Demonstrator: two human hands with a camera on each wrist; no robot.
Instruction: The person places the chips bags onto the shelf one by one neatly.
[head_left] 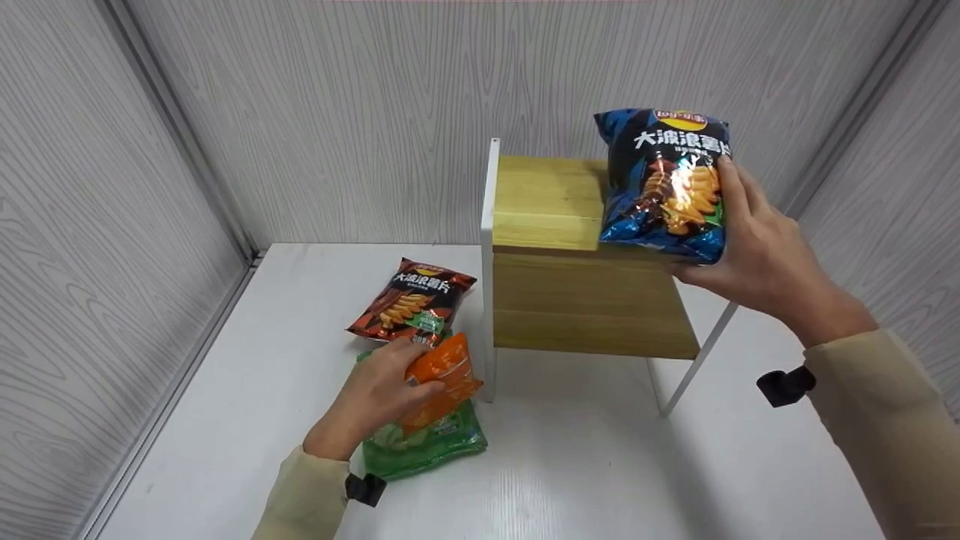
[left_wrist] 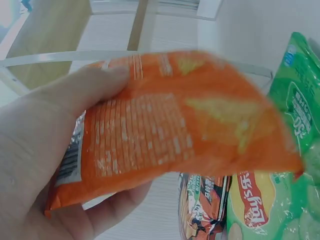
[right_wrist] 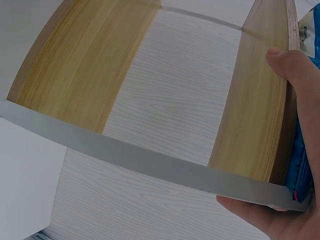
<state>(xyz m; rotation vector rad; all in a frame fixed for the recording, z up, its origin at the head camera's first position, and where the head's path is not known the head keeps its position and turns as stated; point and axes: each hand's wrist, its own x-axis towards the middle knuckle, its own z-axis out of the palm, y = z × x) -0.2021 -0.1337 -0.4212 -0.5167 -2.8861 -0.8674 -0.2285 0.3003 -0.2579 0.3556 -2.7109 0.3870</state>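
In the head view my right hand (head_left: 772, 255) grips a blue-and-black bag of potato chips (head_left: 664, 187) by its right side and lower edge. The bag is upright at the right end of the upper board (head_left: 551, 199) of a small two-tier shelf. At lower left, my left hand (head_left: 375, 390) holds an orange snack bag (left_wrist: 145, 125) between thumb and fingers, tilted above a green chip bag (head_left: 457, 439). The orange bag partly hides the green one, and whether several green bags are stacked is unclear. Behind them lies a red-and-black chip bag (head_left: 412, 300).
The shelf's white side frame (head_left: 487, 300) stands just right of the bags. Its lower wooden board (head_left: 585, 307) sits below the upper one. All stand on a white table (head_left: 247, 390), with grey wood-patterned panels (head_left: 360, 112) behind and at both sides.
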